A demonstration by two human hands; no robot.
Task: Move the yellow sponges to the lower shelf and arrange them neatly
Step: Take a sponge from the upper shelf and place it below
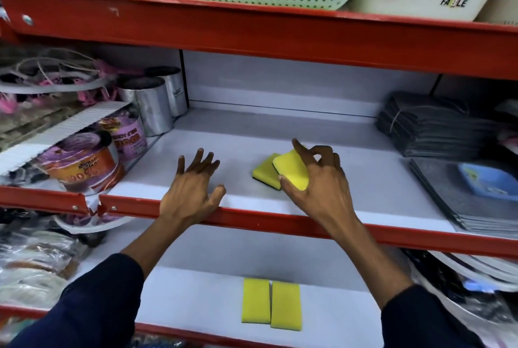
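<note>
Two yellow sponges with dark undersides lie on the middle white shelf [252,134]. My right hand [316,179] grips the upper sponge [291,169], which is tilted over the other sponge [265,172]. My left hand [196,182] hovers open over the shelf's front edge, fingers spread, holding nothing. On the lower shelf [196,300] two more yellow sponges [255,300] [286,304] lie flat side by side, long edges touching, near the front.
Silver cans [155,103] and purple-labelled tubs [84,165] crowd the middle shelf's left. Stacked grey cloths [431,126] and flat grey mats [462,199] fill its right. Red shelf rails [280,218] cross the view. Bagged goods [33,263] flank the lower shelf.
</note>
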